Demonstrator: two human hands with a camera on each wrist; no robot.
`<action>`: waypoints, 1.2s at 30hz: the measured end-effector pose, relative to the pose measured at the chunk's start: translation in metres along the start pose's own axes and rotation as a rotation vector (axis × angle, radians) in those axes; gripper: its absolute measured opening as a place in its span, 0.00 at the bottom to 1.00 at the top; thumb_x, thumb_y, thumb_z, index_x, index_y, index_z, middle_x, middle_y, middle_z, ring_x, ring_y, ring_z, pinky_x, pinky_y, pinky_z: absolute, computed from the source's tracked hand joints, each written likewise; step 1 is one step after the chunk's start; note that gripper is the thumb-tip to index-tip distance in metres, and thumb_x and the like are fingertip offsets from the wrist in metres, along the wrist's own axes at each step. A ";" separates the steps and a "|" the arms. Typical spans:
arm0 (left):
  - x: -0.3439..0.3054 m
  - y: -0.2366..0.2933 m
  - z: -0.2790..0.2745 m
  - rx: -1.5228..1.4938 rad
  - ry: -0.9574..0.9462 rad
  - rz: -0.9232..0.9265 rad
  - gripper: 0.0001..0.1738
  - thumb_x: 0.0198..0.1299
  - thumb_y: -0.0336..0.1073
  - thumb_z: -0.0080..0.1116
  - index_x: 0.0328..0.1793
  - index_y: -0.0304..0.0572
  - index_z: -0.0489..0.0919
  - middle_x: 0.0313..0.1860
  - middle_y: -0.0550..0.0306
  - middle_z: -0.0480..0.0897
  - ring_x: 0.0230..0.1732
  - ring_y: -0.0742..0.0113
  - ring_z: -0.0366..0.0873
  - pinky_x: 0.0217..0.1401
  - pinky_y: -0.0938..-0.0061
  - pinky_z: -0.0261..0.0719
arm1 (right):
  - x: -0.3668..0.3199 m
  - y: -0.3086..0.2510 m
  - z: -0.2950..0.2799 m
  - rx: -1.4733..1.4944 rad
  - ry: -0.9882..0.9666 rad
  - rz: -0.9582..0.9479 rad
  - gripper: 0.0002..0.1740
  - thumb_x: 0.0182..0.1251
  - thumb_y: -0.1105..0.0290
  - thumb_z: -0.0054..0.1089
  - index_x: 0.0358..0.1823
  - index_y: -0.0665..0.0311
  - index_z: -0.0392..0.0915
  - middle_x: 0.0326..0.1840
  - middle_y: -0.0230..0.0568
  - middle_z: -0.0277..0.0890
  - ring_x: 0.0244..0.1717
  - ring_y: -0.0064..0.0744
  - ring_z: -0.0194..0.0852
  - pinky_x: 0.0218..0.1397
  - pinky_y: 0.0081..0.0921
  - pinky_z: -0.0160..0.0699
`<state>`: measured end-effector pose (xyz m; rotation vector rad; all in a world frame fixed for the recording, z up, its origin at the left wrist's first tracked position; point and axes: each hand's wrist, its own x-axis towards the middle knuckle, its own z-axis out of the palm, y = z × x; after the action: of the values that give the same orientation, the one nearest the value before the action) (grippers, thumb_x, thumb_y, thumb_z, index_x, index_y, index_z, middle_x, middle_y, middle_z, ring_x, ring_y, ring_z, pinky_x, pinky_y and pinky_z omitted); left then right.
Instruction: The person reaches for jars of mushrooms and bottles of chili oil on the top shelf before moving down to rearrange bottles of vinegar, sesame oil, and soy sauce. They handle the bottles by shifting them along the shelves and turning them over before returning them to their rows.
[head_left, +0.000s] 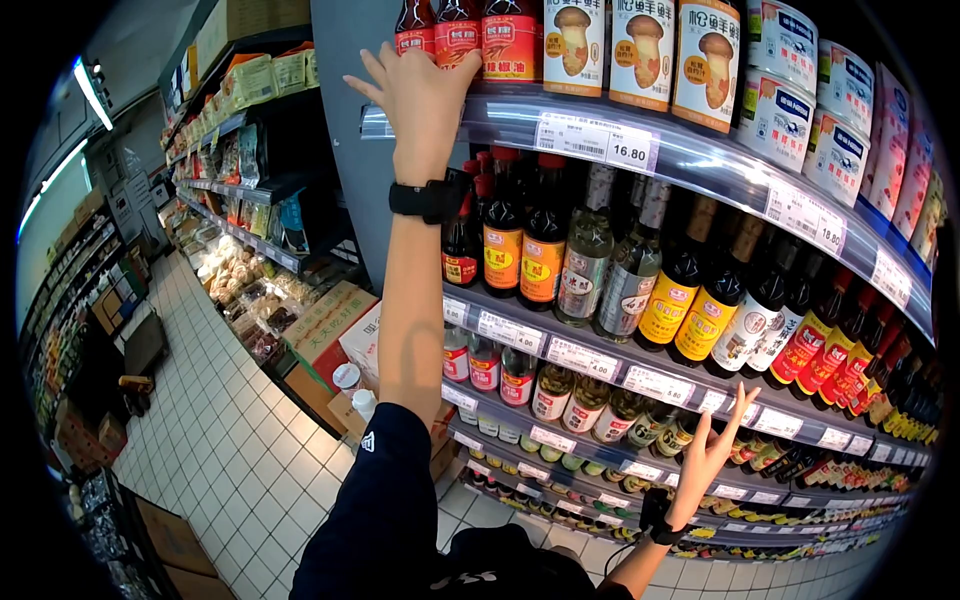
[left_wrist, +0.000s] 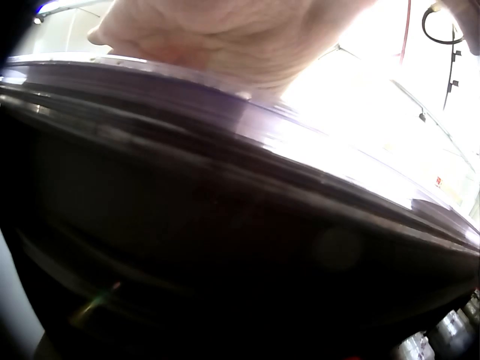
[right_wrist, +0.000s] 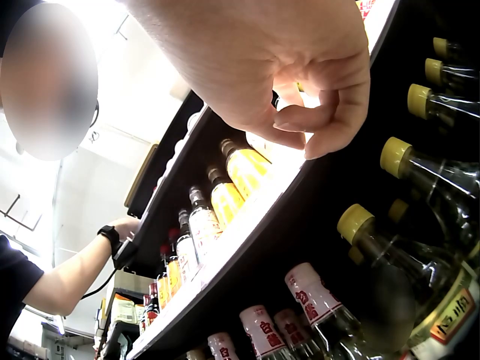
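Note:
In the head view my left hand [head_left: 430,85] is at the top shelf's left end, in front of red-labelled bottles [head_left: 510,48]. Some fingers spread to the left, while the thumb side lies against the bottle fronts; whether it grips one is hidden. The left wrist view shows the palm side [left_wrist: 217,37] above the shelf edge [left_wrist: 225,120]. Lower right, my right hand [head_left: 705,460] is beside a shelf's price strip, two fingers extended and no item visible in it. The right wrist view shows that hand [right_wrist: 292,82] loosely bent near the lit shelf edge [right_wrist: 262,199].
Mushroom-pictured boxes [head_left: 640,55] and stacked cans [head_left: 775,80] stand right of the red-labelled bottles. Below are rows of sauce bottles [head_left: 663,310]. Cartons [head_left: 330,325] and white-capped containers [head_left: 363,402] sit left of the shelving, beside a tiled aisle [head_left: 210,400].

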<state>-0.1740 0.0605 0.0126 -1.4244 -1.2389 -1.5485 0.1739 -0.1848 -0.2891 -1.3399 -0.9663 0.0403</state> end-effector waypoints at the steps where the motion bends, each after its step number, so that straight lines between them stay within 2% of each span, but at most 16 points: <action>1: 0.000 0.000 0.001 0.021 -0.008 -0.023 0.39 0.56 0.66 0.68 0.46 0.28 0.86 0.72 0.20 0.67 0.81 0.20 0.47 0.78 0.20 0.28 | 0.000 -0.001 -0.001 -0.005 -0.009 0.006 0.35 0.75 0.80 0.50 0.82 0.53 0.60 0.90 0.39 0.45 0.32 0.13 0.58 0.29 0.16 0.59; 3: -0.001 0.001 0.001 0.039 -0.015 -0.046 0.41 0.55 0.68 0.68 0.50 0.31 0.85 0.72 0.21 0.67 0.82 0.20 0.47 0.78 0.20 0.28 | 0.000 -0.002 -0.001 -0.011 -0.017 0.012 0.35 0.75 0.80 0.50 0.82 0.53 0.60 0.90 0.38 0.45 0.32 0.13 0.58 0.29 0.16 0.60; 6: 0.001 0.003 -0.001 -0.068 0.099 -0.024 0.36 0.58 0.60 0.69 0.51 0.27 0.81 0.72 0.18 0.66 0.81 0.19 0.47 0.80 0.24 0.31 | 0.000 -0.002 0.000 -0.004 -0.008 0.005 0.35 0.75 0.79 0.50 0.82 0.53 0.60 0.90 0.38 0.44 0.31 0.13 0.57 0.29 0.16 0.60; 8: 0.015 -0.004 0.004 -0.220 0.167 0.062 0.40 0.58 0.66 0.67 0.62 0.38 0.80 0.71 0.22 0.68 0.82 0.25 0.48 0.80 0.29 0.43 | 0.000 0.002 0.000 -0.021 -0.007 -0.010 0.35 0.75 0.79 0.50 0.82 0.53 0.59 0.90 0.38 0.44 0.29 0.13 0.57 0.29 0.16 0.60; 11: 0.039 -0.017 0.017 -0.155 0.276 0.153 0.39 0.59 0.67 0.66 0.63 0.43 0.80 0.71 0.21 0.67 0.81 0.25 0.50 0.79 0.35 0.49 | 0.001 -0.004 0.000 0.016 -0.018 0.028 0.35 0.75 0.79 0.49 0.83 0.54 0.58 0.90 0.38 0.43 0.28 0.13 0.56 0.29 0.16 0.60; 12: 0.046 -0.015 0.017 -0.140 0.278 0.134 0.39 0.59 0.69 0.65 0.63 0.45 0.81 0.72 0.20 0.66 0.81 0.25 0.50 0.80 0.35 0.48 | 0.003 0.003 0.001 0.007 -0.013 -0.015 0.34 0.80 0.72 0.50 0.84 0.45 0.57 0.91 0.32 0.42 0.22 0.14 0.46 0.26 0.20 0.55; 13: 0.049 -0.014 0.016 -0.134 0.281 0.138 0.39 0.59 0.69 0.65 0.63 0.45 0.81 0.72 0.20 0.66 0.81 0.25 0.50 0.80 0.35 0.48 | 0.003 0.007 0.002 0.014 -0.016 -0.016 0.34 0.80 0.72 0.50 0.84 0.45 0.57 0.91 0.32 0.42 0.22 0.14 0.46 0.26 0.20 0.55; 16: 0.053 -0.008 0.015 -0.185 0.205 0.108 0.39 0.59 0.71 0.64 0.60 0.44 0.84 0.73 0.21 0.67 0.81 0.24 0.48 0.80 0.35 0.47 | 0.000 0.006 0.000 0.037 -0.013 0.008 0.34 0.80 0.73 0.50 0.84 0.46 0.57 0.91 0.33 0.42 0.23 0.14 0.47 0.27 0.20 0.55; 18: 0.056 -0.013 0.015 -0.058 0.092 0.070 0.40 0.56 0.73 0.65 0.57 0.45 0.86 0.72 0.23 0.69 0.81 0.23 0.49 0.81 0.35 0.46 | -0.001 -0.002 0.001 0.045 -0.007 0.004 0.35 0.75 0.79 0.48 0.83 0.57 0.58 0.90 0.39 0.43 0.27 0.14 0.55 0.28 0.17 0.60; 24: 0.062 -0.022 -0.008 -0.071 -0.057 0.054 0.39 0.54 0.72 0.67 0.54 0.46 0.87 0.69 0.23 0.73 0.78 0.25 0.54 0.81 0.39 0.50 | 0.001 0.000 0.000 0.057 -0.012 0.003 0.35 0.75 0.79 0.48 0.83 0.56 0.58 0.90 0.39 0.43 0.30 0.14 0.59 0.30 0.17 0.62; 28: 0.083 -0.027 -0.022 -0.070 0.025 0.231 0.34 0.57 0.68 0.67 0.53 0.46 0.88 0.57 0.29 0.81 0.71 0.30 0.66 0.78 0.44 0.56 | 0.001 0.010 0.000 0.021 -0.005 -0.010 0.34 0.75 0.78 0.48 0.83 0.56 0.59 0.90 0.41 0.43 0.39 0.13 0.67 0.31 0.15 0.63; 30: 0.110 -0.033 -0.032 -0.057 -0.025 0.442 0.36 0.57 0.70 0.66 0.50 0.44 0.90 0.57 0.30 0.82 0.71 0.29 0.65 0.77 0.40 0.55 | 0.002 0.014 0.002 0.037 -0.001 -0.026 0.34 0.77 0.77 0.48 0.83 0.51 0.59 0.90 0.37 0.43 0.33 0.13 0.60 0.30 0.16 0.59; 31: 0.108 -0.037 -0.025 -0.054 -0.030 0.438 0.36 0.57 0.70 0.66 0.50 0.44 0.90 0.57 0.30 0.82 0.71 0.29 0.65 0.77 0.40 0.55 | 0.002 0.015 0.003 0.054 0.011 -0.044 0.34 0.78 0.76 0.49 0.83 0.46 0.60 0.91 0.33 0.43 0.28 0.12 0.54 0.29 0.17 0.56; 33: 0.093 0.007 -0.042 -0.072 -0.281 0.055 0.27 0.57 0.61 0.69 0.43 0.42 0.88 0.62 0.24 0.79 0.76 0.25 0.60 0.80 0.35 0.52 | 0.002 0.018 0.001 0.060 0.009 -0.042 0.34 0.78 0.76 0.49 0.83 0.46 0.60 0.91 0.33 0.43 0.28 0.12 0.54 0.29 0.16 0.56; 34: 0.084 -0.001 -0.023 -0.021 -0.059 0.125 0.27 0.57 0.61 0.69 0.36 0.40 0.87 0.57 0.19 0.80 0.74 0.20 0.60 0.78 0.34 0.55 | 0.002 0.019 0.000 0.051 0.004 -0.047 0.34 0.78 0.76 0.49 0.83 0.47 0.60 0.91 0.33 0.43 0.29 0.12 0.54 0.29 0.16 0.57; 36: 0.082 0.024 -0.041 0.080 -0.199 0.064 0.26 0.58 0.58 0.69 0.44 0.41 0.87 0.64 0.19 0.74 0.77 0.20 0.55 0.79 0.35 0.53 | 0.002 0.016 -0.002 0.058 -0.013 -0.024 0.34 0.79 0.75 0.49 0.83 0.47 0.59 0.91 0.33 0.42 0.28 0.13 0.53 0.29 0.17 0.57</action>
<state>-0.1783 0.0234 0.0995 -1.5796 -1.3424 -1.3247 0.1837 -0.1806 -0.3008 -1.2754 -0.9849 0.0580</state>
